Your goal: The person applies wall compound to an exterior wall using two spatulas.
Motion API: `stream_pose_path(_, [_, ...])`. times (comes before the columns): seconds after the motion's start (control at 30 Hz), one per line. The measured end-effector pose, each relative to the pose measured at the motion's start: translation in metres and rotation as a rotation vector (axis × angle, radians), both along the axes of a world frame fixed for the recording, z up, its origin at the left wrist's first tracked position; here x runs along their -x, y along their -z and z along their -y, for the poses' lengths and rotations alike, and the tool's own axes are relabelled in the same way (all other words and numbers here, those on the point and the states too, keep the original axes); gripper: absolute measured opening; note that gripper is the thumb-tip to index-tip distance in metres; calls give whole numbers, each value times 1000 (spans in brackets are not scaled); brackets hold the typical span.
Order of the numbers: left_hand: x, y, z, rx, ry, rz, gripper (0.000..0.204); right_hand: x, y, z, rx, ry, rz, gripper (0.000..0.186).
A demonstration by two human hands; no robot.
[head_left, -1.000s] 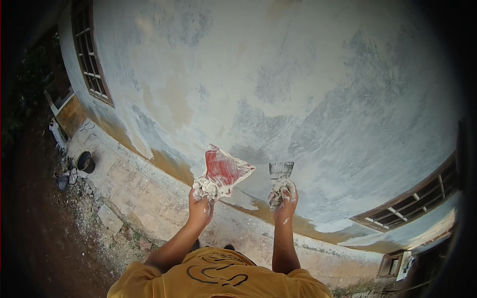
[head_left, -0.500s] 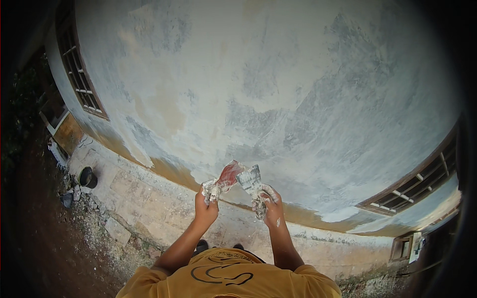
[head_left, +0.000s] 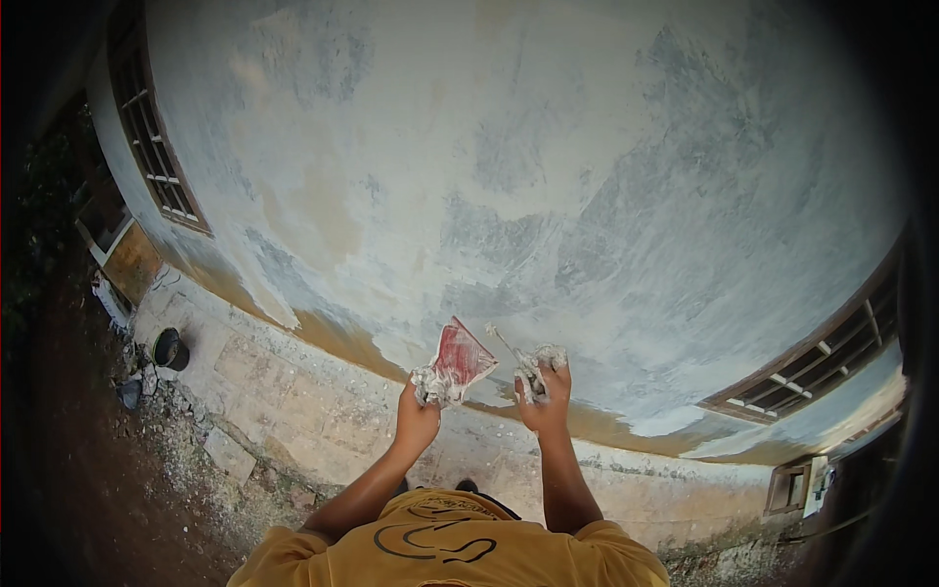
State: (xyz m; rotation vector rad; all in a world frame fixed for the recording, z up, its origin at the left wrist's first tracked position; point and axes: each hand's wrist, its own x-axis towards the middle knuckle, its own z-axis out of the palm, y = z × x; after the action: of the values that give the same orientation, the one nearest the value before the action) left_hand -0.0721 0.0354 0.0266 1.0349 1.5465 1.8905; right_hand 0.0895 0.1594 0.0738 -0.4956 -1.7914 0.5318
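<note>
My left hand (head_left: 421, 406) is closed on a red putty knife (head_left: 462, 354), its broad blade facing up and smeared with white putty. Thick white putty coats the fingers and the handle's place, so the handle itself is hidden. To the right, my right hand (head_left: 548, 399) grips a second putty knife (head_left: 505, 343), its putty-covered blade seen nearly edge-on and pointing up and left. A small gap separates the two blades. Both hands are in front of the lower part of a wall (head_left: 548, 186) with patchy white, grey and tan coating.
Barred windows (head_left: 156, 142) sit at the wall's left and at its lower right (head_left: 802, 377). A paved strip (head_left: 284, 391) runs along the wall's foot. A dark bucket (head_left: 171, 349) stands on it at the left, near rubble and stones (head_left: 130, 393).
The putty knife in my right hand has turned from showing its flat grey face to nearly edge-on. My left hand has tilted the red one, so more of its face shows; the blades have separated.
</note>
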Motion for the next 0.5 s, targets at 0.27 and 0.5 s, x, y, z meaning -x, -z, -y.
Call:
stream_pose_path(0.27, [-5,18,4,2,113,489,46,-13,12,-12,-460,70,685,20])
stream_pose_path(0.5, [0,16,14,-82,-91,459,40,-30,12,-16,-93,116,322,11])
